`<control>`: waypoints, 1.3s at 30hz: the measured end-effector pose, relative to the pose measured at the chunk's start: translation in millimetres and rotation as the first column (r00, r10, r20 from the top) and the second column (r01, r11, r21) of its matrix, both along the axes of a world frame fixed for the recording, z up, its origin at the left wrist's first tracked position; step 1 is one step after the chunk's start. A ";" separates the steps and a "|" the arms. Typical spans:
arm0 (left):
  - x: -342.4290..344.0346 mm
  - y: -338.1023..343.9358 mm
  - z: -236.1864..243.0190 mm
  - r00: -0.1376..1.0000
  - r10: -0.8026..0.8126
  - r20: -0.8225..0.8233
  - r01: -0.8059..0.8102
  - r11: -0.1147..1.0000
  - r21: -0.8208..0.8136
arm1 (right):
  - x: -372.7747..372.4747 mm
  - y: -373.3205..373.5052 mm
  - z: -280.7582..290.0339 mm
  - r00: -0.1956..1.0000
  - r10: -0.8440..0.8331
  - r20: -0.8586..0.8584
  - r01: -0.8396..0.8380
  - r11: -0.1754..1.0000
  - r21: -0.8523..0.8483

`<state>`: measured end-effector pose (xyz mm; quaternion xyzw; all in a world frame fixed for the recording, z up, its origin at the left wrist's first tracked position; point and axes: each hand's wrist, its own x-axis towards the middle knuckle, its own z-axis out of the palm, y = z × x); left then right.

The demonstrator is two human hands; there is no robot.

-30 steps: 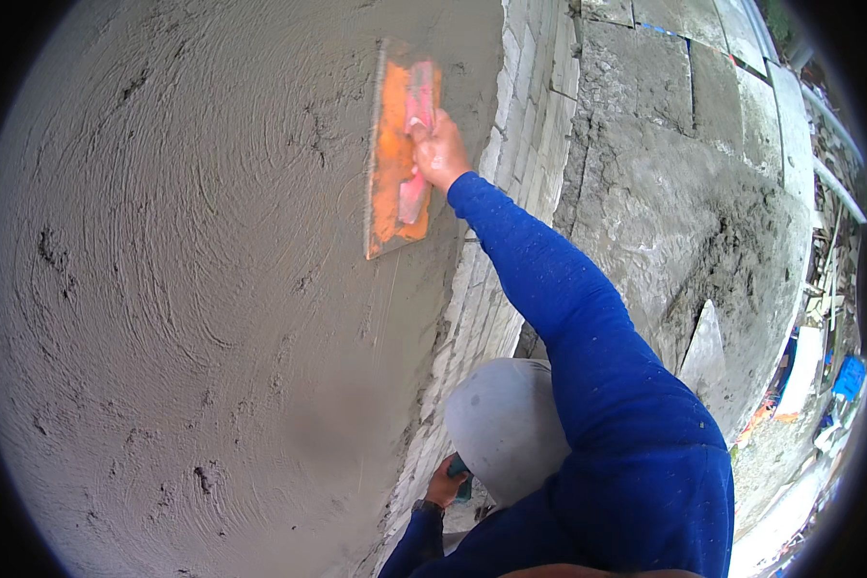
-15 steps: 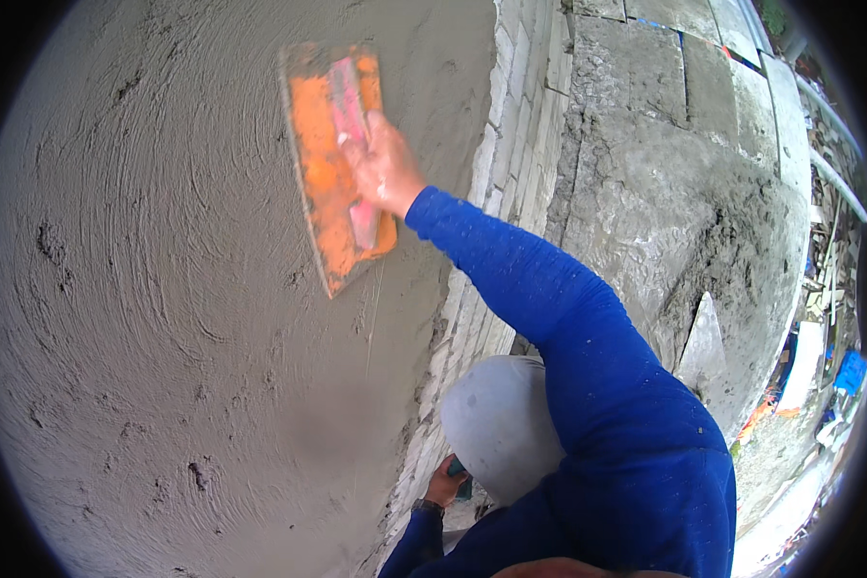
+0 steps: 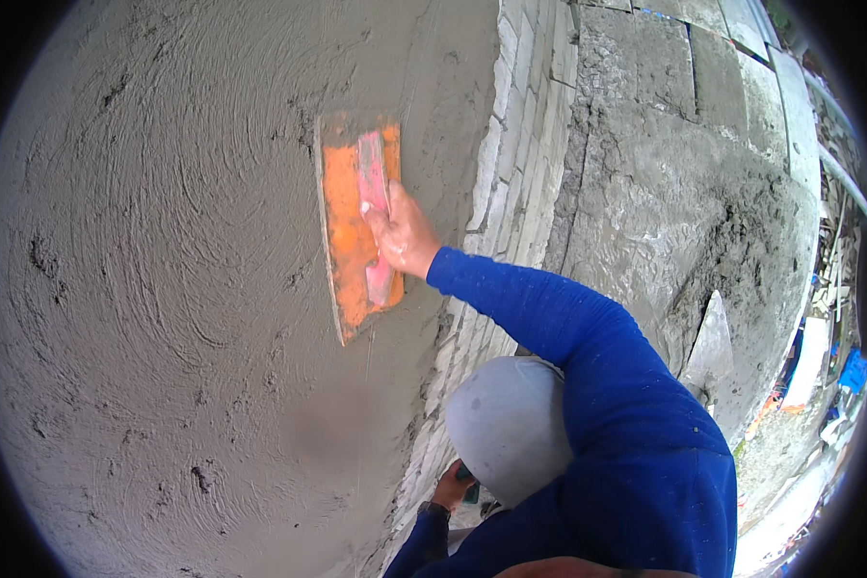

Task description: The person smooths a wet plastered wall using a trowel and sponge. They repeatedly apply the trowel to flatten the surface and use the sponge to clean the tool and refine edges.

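My right hand (image 3: 404,231) is closed round the pink handle of an orange plastering float (image 3: 347,231). The float's long face lies against the wet grey mortar of the wall (image 3: 193,289), near its right edge, and mortar smears its top end. Lower down, my left hand (image 3: 450,486) is half hidden beside a rounded light-grey shape (image 3: 509,431), which looks like my knee. Its fingers curl round a dark green thing (image 3: 471,493); most of that is covered, so its kind cannot be told.
Bare pale blockwork (image 3: 515,144) runs along the mortar's right edge. Further right is a mortar-stained concrete surface (image 3: 645,193), where a pointed metal trowel blade (image 3: 711,342) lies. Pipes, boards and a blue object (image 3: 853,371) litter the ground at the far right.
My right hand has drawn the float down the wall and slightly right, turning it a little more upright. My left hand has stayed nearly in place.
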<state>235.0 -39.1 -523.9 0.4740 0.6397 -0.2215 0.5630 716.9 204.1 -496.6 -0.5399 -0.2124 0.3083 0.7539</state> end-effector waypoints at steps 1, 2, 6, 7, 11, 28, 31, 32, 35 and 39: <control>-7.3 3.9 -6.1 0.999 0.048 0.008 -0.048 0.999 -0.003 | 27.7 14.0 -12.8 0.999 -0.042 0.014 0.042 0.999 -0.003; -14.6 5.7 -11.1 0.995 0.097 0.017 -0.097 0.995 -0.007 | 55.8 27.3 -26.1 0.996 -0.085 0.029 0.085 0.996 -0.008; -14.7 7.7 -23.9 0.992 0.000 0.124 -0.013 0.995 0.101 | 101.9 17.3 -68.5 0.975 -0.034 -0.218 0.028 0.999 -0.033; -11.0 7.4 -26.1 0.993 0.014 0.120 -0.026 0.995 0.098 | 88.0 13.4 -73.3 0.974 -0.032 -0.225 0.020 0.998 -0.053; 14.9 7.8 -16.6 0.994 -0.020 0.110 0.020 1.000 0.003 | -27.9 -7.0 -101.6 0.981 -0.119 0.153 0.119 0.993 0.004; 2.7 1.6 -17.1 0.998 -0.009 0.055 0.009 1.000 0.002 | -43.5 -29.7 -81.7 0.998 -0.029 -0.062 0.006 0.937 -0.350; -0.4 8.4 -10.7 0.998 0.057 -0.025 -0.058 0.996 -0.073 | -27.4 -24.8 -64.4 0.995 -0.073 -0.068 0.048 0.949 -0.311; -2.4 10.4 -9.9 0.993 0.105 -0.050 -0.110 0.989 -0.099 | -16.9 -19.8 -59.5 0.992 -0.111 -0.055 0.086 0.939 -0.332; 11.3 11.6 2.9 0.998 0.041 -0.049 -0.042 0.999 -0.024 | 14.1 -5.1 -59.3 0.980 -0.195 -0.028 0.170 0.909 -0.380; 25.8 12.3 9.0 0.998 0.000 -0.069 0.001 1.000 0.010 | 64.5 12.7 -73.2 0.955 -0.294 0.032 0.278 0.857 -0.435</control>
